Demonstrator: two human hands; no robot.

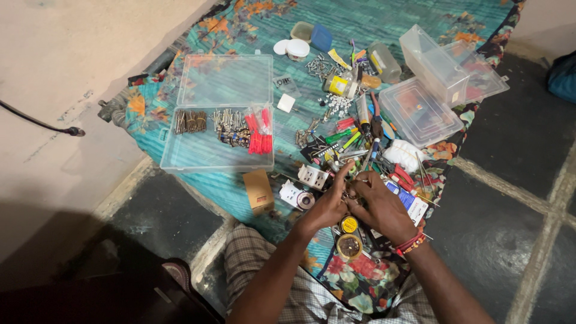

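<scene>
My left hand (327, 207) and my right hand (384, 207) meet over a heap of small hardware (354, 141) on a teal flowered cloth (360, 24). Both pinch small metal pieces between their fingertips; the pieces are too small to name. A red thread band circles my right wrist. Just below the hands lie two round tins (349, 237). To the left stands an open clear compartment box (219, 129) holding brown screws, silver screws and red wall plugs.
Clear plastic boxes (441, 78) sit at the upper right. A small cardboard box (259, 191), a white socket piece (313, 176), jars and lids (297, 47) lie around. Dark tiled floor borders the cloth. A black cable (42, 123) runs along the wall at left.
</scene>
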